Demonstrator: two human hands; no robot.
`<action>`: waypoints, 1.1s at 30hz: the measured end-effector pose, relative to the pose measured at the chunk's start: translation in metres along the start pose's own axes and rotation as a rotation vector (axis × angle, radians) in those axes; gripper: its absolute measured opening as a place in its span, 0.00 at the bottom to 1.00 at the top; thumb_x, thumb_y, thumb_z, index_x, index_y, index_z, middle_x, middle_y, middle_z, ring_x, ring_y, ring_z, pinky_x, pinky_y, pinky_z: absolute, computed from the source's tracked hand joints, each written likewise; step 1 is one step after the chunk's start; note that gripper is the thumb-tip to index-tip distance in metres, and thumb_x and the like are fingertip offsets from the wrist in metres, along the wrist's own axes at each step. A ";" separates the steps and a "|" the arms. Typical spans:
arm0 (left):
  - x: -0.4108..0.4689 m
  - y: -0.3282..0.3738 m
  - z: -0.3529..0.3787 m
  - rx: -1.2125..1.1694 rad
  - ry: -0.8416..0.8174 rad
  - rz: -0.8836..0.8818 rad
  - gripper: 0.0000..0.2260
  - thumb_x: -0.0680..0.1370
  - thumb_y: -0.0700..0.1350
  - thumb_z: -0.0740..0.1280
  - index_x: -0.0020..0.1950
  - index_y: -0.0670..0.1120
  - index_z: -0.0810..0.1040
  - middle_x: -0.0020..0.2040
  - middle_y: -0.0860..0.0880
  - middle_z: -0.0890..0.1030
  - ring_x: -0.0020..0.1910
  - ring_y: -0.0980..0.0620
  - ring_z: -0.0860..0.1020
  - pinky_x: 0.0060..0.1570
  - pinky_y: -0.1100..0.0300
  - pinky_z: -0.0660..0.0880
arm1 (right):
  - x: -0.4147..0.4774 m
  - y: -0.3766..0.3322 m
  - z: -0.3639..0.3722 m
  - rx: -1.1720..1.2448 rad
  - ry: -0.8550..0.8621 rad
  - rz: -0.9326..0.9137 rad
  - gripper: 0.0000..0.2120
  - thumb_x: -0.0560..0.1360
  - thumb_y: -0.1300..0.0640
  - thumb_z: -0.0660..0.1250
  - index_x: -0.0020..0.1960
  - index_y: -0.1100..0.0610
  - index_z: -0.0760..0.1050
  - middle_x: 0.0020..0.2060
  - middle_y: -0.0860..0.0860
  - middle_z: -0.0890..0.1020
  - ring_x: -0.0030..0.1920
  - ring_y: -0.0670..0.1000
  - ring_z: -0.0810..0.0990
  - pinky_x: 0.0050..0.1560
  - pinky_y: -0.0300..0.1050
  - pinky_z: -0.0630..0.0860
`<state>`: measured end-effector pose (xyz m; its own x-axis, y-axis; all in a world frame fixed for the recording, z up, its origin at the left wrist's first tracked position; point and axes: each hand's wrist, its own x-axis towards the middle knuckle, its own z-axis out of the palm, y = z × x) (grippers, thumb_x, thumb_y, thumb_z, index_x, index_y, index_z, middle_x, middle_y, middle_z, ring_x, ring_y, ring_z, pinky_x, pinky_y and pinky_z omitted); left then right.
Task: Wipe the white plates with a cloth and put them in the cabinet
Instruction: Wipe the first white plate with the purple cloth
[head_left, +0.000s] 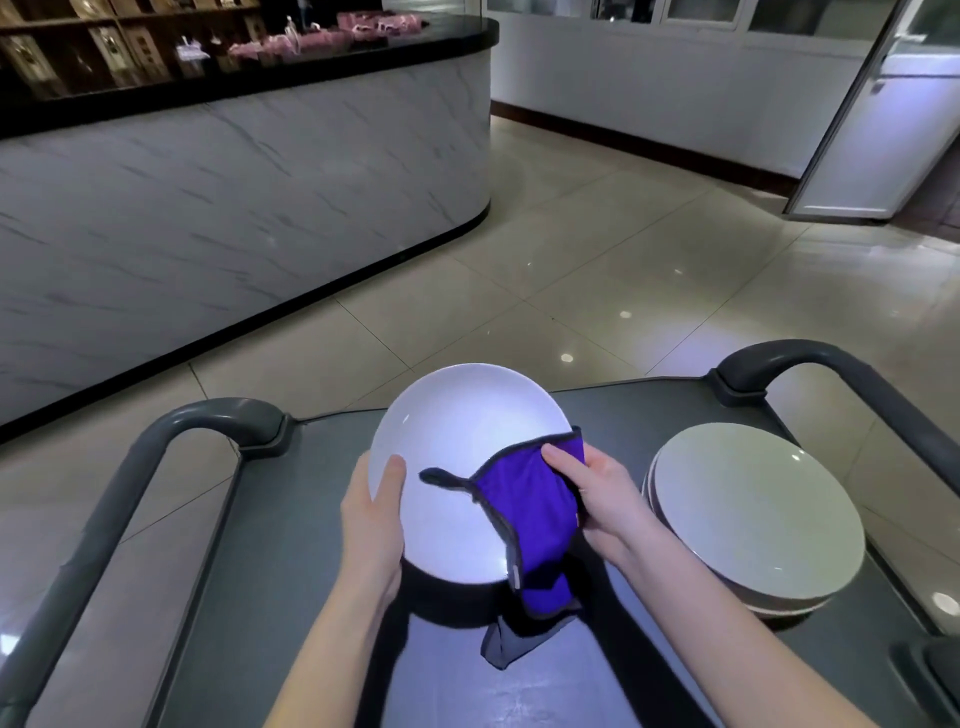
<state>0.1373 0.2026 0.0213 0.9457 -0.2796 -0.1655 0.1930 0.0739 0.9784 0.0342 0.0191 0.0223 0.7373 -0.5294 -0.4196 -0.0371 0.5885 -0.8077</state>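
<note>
Over a grey cart top (291, 545), left hand (371, 525) grips a round white plate (457, 467); right hand (597, 499) presses a purple cloth (530, 519) on it; stacked white plates (753, 514) wait unwiped.

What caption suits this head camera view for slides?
Left hand holds a round white plate over a grey cart while right hand presses a purple cloth on it.

Left hand (372, 519) curled gripping, right hand (597, 500) pinching, forearms extended forward
</note>
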 end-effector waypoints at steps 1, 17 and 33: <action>0.001 0.002 -0.001 0.043 -0.014 0.020 0.10 0.84 0.45 0.61 0.54 0.59 0.78 0.47 0.63 0.85 0.45 0.63 0.84 0.36 0.70 0.78 | 0.000 -0.003 -0.002 -0.023 -0.013 0.007 0.05 0.77 0.64 0.68 0.51 0.64 0.80 0.41 0.57 0.85 0.38 0.52 0.82 0.36 0.40 0.78; 0.021 0.040 -0.019 0.479 -0.332 0.300 0.11 0.82 0.46 0.65 0.50 0.62 0.83 0.47 0.60 0.85 0.45 0.64 0.81 0.42 0.74 0.73 | 0.005 -0.027 0.007 -0.555 -0.192 -0.212 0.05 0.76 0.63 0.70 0.46 0.65 0.80 0.38 0.54 0.82 0.39 0.51 0.79 0.42 0.43 0.74; 0.029 0.045 -0.001 0.677 -0.502 0.262 0.08 0.77 0.41 0.72 0.44 0.55 0.85 0.43 0.60 0.85 0.41 0.63 0.80 0.44 0.69 0.74 | 0.005 -0.050 0.036 -1.104 -0.409 -0.290 0.11 0.73 0.57 0.73 0.33 0.55 0.76 0.28 0.45 0.73 0.31 0.44 0.70 0.33 0.41 0.64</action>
<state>0.1734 0.1986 0.0605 0.6811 -0.7322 -0.0075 -0.3607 -0.3444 0.8668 0.0636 0.0086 0.0755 0.9648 -0.2061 -0.1634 -0.2433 -0.4636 -0.8520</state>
